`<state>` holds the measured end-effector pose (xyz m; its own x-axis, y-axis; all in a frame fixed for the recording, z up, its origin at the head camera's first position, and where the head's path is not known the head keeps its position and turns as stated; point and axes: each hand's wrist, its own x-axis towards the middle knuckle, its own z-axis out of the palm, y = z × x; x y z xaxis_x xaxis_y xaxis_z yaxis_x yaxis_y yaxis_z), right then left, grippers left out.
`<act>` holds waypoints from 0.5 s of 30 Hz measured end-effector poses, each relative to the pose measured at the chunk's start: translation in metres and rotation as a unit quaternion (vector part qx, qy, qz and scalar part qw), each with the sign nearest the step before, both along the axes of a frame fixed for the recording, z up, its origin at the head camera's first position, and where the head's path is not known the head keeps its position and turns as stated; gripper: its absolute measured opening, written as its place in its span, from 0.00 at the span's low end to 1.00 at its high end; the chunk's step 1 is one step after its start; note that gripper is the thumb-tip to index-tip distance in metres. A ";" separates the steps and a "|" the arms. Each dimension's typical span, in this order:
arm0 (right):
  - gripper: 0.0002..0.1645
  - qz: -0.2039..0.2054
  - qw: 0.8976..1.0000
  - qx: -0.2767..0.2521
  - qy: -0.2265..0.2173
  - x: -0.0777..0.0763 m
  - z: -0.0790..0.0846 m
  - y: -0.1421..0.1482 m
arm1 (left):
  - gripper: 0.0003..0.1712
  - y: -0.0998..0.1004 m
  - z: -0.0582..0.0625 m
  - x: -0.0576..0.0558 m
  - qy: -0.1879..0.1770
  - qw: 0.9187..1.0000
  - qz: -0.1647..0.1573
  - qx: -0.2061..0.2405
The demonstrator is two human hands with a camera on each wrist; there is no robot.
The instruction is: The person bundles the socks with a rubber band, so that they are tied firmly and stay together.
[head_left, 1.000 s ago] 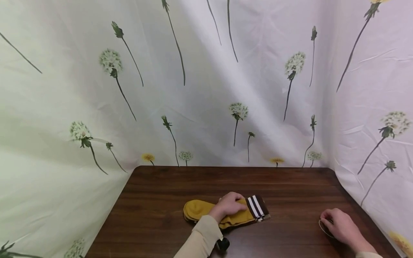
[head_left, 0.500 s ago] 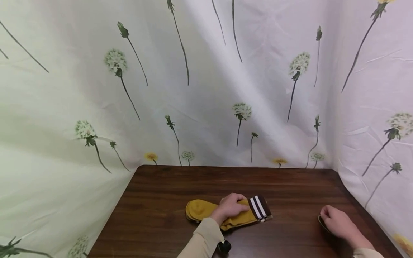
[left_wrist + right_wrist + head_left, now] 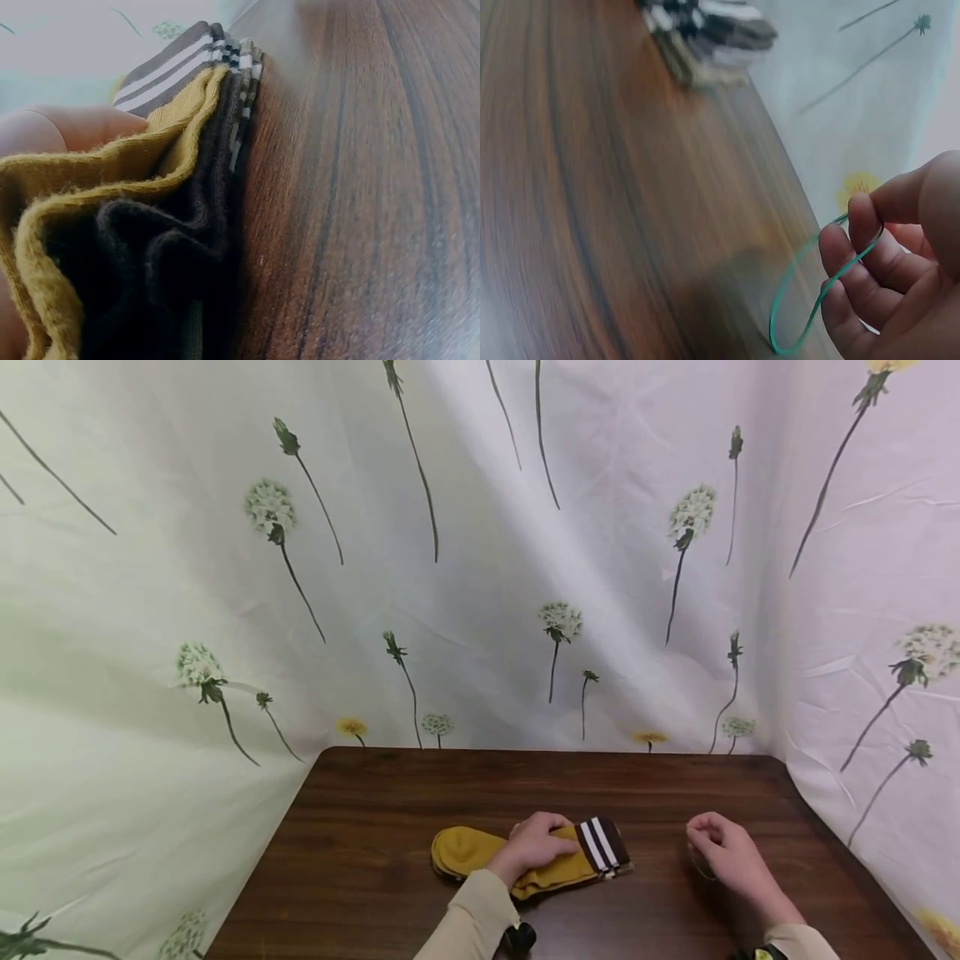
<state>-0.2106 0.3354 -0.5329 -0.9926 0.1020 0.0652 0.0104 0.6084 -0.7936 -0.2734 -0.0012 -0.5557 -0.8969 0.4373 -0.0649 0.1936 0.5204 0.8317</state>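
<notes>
A flat stack of socks [image 3: 465,850] lies mid-table, mustard yellow on top with white-striped dark brown cuffs pointing right. Darker layers show beneath the yellow in the left wrist view. My left hand [image 3: 534,843] grips the stack's middle from above, and the fabric [image 3: 112,184] bunches into folds by the thumb. To the right of the cuffs, my right hand [image 3: 731,857] pinches a thin green elastic band [image 3: 772,319] between thumb and fingers. The band hangs as an open loop above the table.
The dark wood-grain table [image 3: 360,835] has rounded far corners. A white curtain [image 3: 480,610] printed with dandelions rises behind it and at both sides. The cuffs' ends [image 3: 712,45] show blurred at the top of the right wrist view.
My right hand has moved left with the elastic band, from near the table's right edge toward the sock cuffs. The left hand keeps its place on the socks.
</notes>
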 end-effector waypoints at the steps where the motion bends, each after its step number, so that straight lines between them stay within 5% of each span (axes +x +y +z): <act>1: 0.08 0.003 1.000 -0.015 0.000 -0.002 0.000 -0.004 | 0.14 0.000 0.000 0.000 -0.001 1.000 0.000 0.002; 9: 0.13 0.013 0.986 -0.159 -0.038 -0.009 -0.002 -0.030 | 0.15 0.000 0.001 0.000 -0.009 1.000 0.004 0.011; 15: 0.14 0.038 0.974 -0.220 -0.022 -0.011 -0.003 -0.045 | 0.14 0.000 -0.001 -0.001 -0.004 1.000 0.002 0.016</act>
